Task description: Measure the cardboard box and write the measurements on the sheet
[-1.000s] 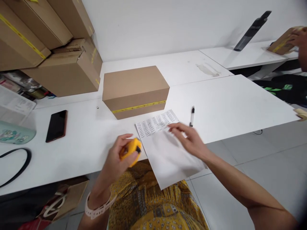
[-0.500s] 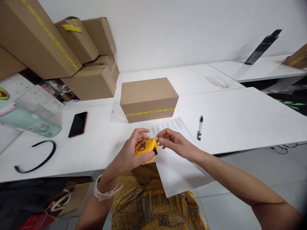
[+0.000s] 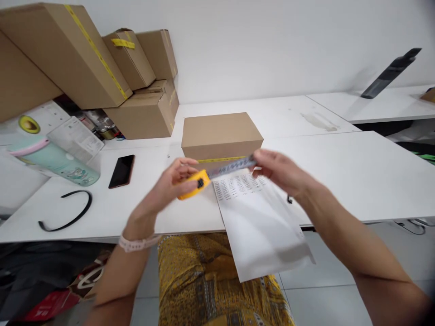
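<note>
My left hand (image 3: 170, 183) is closed round a yellow tape measure (image 3: 192, 190). From its mouth a short length of blade (image 3: 231, 168) runs out to the right, smeared by motion. The blade's free end is pinched in the fingers of my right hand (image 3: 277, 172). Both hands hover in front of a closed cardboard box (image 3: 220, 131) with yellow tape along its front, and the blade crosses before that side. Under the blade lies a printed sheet of paper (image 3: 256, 226), its lower part hanging over the table edge. My right hand mostly hides a pen (image 3: 290, 198).
Stacked cardboard boxes (image 3: 142, 113) stand at the back left. A mint tumbler (image 3: 61, 165), a dark phone (image 3: 121, 171) and a curved black band (image 3: 89, 203) lie on the white table (image 3: 340, 181) to the left. Far right is a dark bottle (image 3: 390, 72).
My right hand has moved right and up, drawing the blade out of the tape measure. My left hand has shifted left and up with the case. The view has turned slightly left.
</note>
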The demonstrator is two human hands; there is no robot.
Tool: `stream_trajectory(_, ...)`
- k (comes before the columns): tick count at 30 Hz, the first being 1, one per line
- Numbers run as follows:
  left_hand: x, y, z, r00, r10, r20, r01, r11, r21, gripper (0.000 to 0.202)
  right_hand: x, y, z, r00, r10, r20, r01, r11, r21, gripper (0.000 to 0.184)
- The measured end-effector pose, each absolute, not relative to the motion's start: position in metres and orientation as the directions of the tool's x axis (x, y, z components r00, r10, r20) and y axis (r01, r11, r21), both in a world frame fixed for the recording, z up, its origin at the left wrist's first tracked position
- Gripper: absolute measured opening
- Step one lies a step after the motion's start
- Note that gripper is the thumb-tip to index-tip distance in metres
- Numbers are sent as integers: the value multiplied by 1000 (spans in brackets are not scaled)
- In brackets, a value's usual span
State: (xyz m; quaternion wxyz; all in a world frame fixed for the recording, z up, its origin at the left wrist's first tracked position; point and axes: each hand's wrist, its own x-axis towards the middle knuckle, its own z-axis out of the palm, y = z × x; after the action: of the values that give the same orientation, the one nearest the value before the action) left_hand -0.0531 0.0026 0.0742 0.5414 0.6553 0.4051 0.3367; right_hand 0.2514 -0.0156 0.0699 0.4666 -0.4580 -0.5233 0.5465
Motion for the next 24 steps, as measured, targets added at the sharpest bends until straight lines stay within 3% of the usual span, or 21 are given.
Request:
stream_trajectory(3,-79,55,103,269,963,29,266,-103,958,47,302,41,92,134,991,15,-140,33,-990,30)
stream_trajectory(6,-105,112,127,162,985,64,263,-106,959,33,338,92,98,267,963,-41,-144,-2,-990,38)
stream_trajectory(13,-142,185,134,204,966,-158,417,60,907,31,319,135,51,320,942,-100,-33,-95,-995,36)
stream_trajectory(19,-128,195,131,215,960,-179,449,66,891,38,297,138,41,345,936,-71,109,-115,-987,24)
stream_trajectory(24,-102,199,128,265,949,-170,419,45,907,37,291,138,42,334,937,-98,178,-165,-970,31)
